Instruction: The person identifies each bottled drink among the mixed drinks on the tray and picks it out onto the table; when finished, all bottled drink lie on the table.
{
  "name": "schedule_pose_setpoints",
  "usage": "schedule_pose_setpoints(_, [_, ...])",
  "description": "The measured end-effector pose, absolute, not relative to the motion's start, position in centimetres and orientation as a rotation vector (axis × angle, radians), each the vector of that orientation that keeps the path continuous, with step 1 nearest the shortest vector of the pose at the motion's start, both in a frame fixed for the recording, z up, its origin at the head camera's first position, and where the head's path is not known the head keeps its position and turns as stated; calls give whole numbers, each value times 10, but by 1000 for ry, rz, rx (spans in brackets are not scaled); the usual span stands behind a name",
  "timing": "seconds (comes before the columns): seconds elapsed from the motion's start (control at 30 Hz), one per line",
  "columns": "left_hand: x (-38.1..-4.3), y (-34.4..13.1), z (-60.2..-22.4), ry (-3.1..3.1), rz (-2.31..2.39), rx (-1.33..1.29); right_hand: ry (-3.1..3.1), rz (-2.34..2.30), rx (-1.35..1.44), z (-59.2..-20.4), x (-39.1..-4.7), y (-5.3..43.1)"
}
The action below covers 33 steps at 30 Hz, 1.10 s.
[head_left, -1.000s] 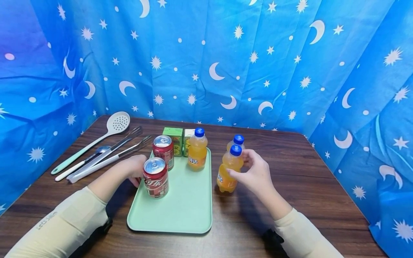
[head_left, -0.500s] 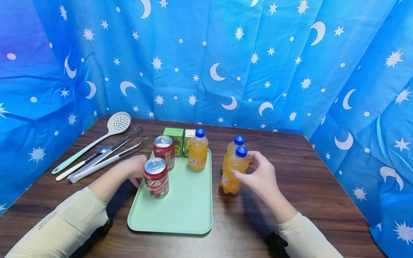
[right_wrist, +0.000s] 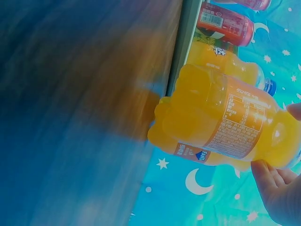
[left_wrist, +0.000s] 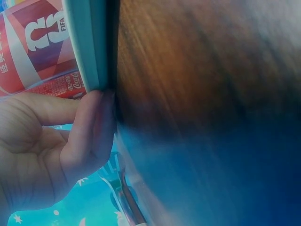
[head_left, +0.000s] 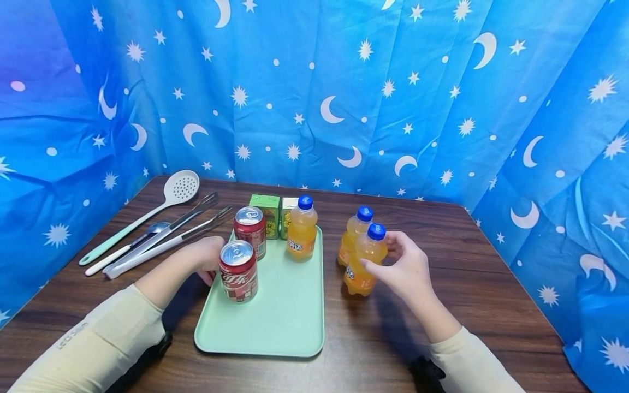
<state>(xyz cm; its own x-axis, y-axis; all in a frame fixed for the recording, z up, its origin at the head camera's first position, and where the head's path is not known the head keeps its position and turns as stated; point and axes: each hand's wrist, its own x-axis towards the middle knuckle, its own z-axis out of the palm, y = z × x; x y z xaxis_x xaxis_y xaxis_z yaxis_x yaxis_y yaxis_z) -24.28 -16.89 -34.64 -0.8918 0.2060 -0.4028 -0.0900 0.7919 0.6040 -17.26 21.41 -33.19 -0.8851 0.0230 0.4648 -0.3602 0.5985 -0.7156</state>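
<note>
Cans (head_left: 238, 278), bottle (head_left: 302, 232) stand on tray (head_left: 287, 316); utensils (head_left: 142, 256) beside.

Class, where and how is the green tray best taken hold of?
Probably take the tray by its raised rim near the middle of both long sides, coming from left and right. It lies flat, and the cans and bottle on it stand upright, away from its near end, so a level lift seems safest. The left grip pinches the left rim.

On the tray (head_left: 290, 327), two cans (head_left: 239, 281) stand left of one bottle (head_left: 302, 232). Utensils (head_left: 147, 254) lie left of the tray, two more bottles (head_left: 366, 262) right of it.
</note>
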Motion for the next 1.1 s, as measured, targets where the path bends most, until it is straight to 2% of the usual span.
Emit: schedule_pose_setpoints(1.1, [-246,-169,-348,2510,877,77,-2421,1153,119,-333,-173,238])
